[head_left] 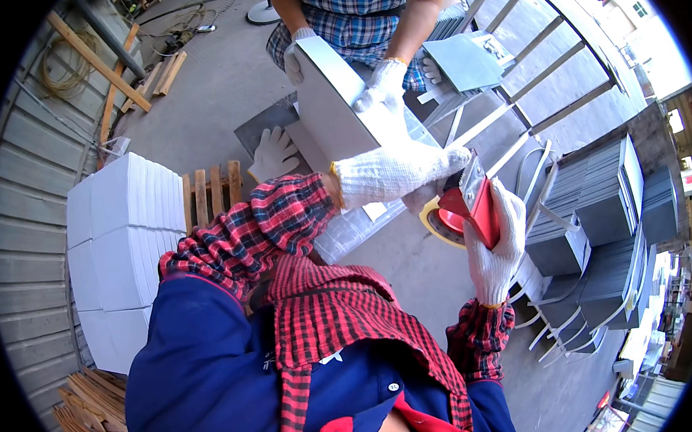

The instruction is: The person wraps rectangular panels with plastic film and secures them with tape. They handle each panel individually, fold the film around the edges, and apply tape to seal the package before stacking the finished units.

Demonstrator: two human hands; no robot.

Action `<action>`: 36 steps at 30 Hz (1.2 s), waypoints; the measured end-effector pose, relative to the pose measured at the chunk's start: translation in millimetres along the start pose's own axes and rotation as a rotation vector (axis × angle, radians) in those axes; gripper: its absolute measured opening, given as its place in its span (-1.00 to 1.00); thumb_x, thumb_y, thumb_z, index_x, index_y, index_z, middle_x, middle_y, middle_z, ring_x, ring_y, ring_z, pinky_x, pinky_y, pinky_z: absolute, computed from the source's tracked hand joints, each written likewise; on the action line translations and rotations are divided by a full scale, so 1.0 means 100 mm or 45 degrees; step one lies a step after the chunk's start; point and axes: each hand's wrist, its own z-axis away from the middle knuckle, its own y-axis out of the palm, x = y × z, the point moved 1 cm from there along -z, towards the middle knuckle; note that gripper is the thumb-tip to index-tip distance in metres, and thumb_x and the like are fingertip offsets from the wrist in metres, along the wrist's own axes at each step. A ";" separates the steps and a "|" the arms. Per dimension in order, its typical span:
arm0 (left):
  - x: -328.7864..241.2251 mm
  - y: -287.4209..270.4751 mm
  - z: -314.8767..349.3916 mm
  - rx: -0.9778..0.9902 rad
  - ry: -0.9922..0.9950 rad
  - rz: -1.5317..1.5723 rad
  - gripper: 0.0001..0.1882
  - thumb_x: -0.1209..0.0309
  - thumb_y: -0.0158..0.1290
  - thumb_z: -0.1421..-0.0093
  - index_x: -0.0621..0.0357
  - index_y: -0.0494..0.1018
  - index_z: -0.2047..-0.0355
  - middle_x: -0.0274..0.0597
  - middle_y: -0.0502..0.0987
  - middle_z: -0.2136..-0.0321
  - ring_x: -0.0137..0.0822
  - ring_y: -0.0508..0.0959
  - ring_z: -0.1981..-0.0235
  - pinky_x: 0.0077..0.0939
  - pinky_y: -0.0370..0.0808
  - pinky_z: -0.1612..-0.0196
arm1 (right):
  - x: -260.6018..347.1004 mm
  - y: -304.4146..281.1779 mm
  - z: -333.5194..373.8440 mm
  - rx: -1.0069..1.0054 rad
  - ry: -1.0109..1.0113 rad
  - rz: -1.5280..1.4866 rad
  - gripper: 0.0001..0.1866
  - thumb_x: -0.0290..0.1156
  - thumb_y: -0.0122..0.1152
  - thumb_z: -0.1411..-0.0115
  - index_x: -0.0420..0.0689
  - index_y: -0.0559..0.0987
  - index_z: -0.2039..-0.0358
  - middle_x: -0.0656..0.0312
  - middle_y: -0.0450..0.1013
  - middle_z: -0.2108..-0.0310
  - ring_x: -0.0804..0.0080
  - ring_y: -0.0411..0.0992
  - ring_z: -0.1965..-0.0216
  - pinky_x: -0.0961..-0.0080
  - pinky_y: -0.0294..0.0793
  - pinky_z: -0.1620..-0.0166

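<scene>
My right hand (507, 234), in a white knit glove, is closed round a red tape dispenser (484, 214) with a pale yellow-rimmed tape roll (435, 228). My left hand (383, 174), gloved too, reaches across to the right, and its fingertips press together at the dispenser's upper edge. Whatever they pinch there is too small to make out. Just beyond my left hand, a light grey panel piece with an upright side (330, 110) rests over the work surface (355, 233). A co-worker opposite steadies it with two gloved hands. An unworn white glove (276, 154) lies beside it.
White stacked blocks of sheets (131, 257) stand at left by a wooden pallet (215, 194). Strapped bundles of grey panels (599, 208) fill the right side. Flat grey sheets (463, 62) lie near a metal railing (546, 57). Wood strips (93, 417) are at lower left.
</scene>
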 end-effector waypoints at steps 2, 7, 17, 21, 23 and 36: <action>0.01 -0.02 -0.03 -0.066 0.105 0.057 -0.64 0.15 -0.20 -0.48 0.11 0.48 0.07 -0.36 0.51 0.29 -0.59 0.47 0.27 -0.66 0.44 0.19 | 0.08 0.01 -0.09 0.031 0.007 -0.035 -0.36 -0.53 0.41 0.02 -0.15 0.47 -0.13 -0.02 0.42 0.03 0.05 0.42 -0.01 0.21 0.44 -0.05; 0.06 -0.23 0.03 -0.149 0.631 -0.088 -0.69 0.25 -0.19 -0.47 0.15 0.48 0.07 -0.40 0.48 0.45 -0.61 0.44 0.43 -0.71 0.42 0.32 | 0.32 -0.01 -0.32 0.230 0.067 -0.117 -0.22 -0.52 0.50 0.20 -0.15 0.46 -0.14 -0.01 0.39 0.07 0.05 0.43 0.05 0.23 0.47 0.03; -0.31 -2.42 0.74 -0.595 0.678 -0.677 -0.63 0.13 -0.07 -0.41 0.15 0.58 0.19 -0.38 0.48 0.54 -0.54 0.44 0.55 -0.64 0.39 0.46 | 0.75 0.20 -0.92 0.455 0.182 0.137 -0.46 -0.50 0.39 0.21 -0.15 0.61 0.09 -0.03 0.46 0.21 0.04 0.49 0.24 0.28 0.52 0.21; -0.13 -3.33 0.60 -0.757 0.521 -1.480 -0.57 0.08 -0.07 -0.37 0.07 0.57 -0.01 -0.08 0.63 0.17 -0.14 0.61 0.13 -0.35 0.52 0.03 | 0.94 0.81 -1.31 0.592 0.098 0.217 -0.42 -0.50 0.39 0.11 -0.11 0.58 -0.03 0.01 0.47 0.17 0.08 0.50 0.16 0.30 0.57 0.18; -0.16 -3.49 0.51 -0.771 0.124 -1.337 -0.56 0.07 -0.08 -0.37 0.07 0.57 -0.01 -0.02 0.59 0.04 -0.06 0.57 -0.01 -0.27 0.48 -0.09 | 0.99 1.06 -1.46 0.611 0.094 0.361 -0.43 -0.46 0.39 0.08 -0.09 0.58 -0.04 0.02 0.47 0.18 0.09 0.52 0.19 0.32 0.60 0.21; 0.67 -3.67 -0.12 -0.523 -0.329 -1.358 -0.55 0.06 -0.28 -0.38 0.01 0.51 0.04 0.08 0.57 0.09 0.07 0.55 0.01 -0.11 0.46 -0.06 | 1.10 1.50 -1.83 0.810 0.069 0.731 -0.45 -0.33 0.43 0.05 -0.02 0.57 -0.03 0.07 0.44 0.22 0.14 0.56 0.29 0.37 0.59 0.33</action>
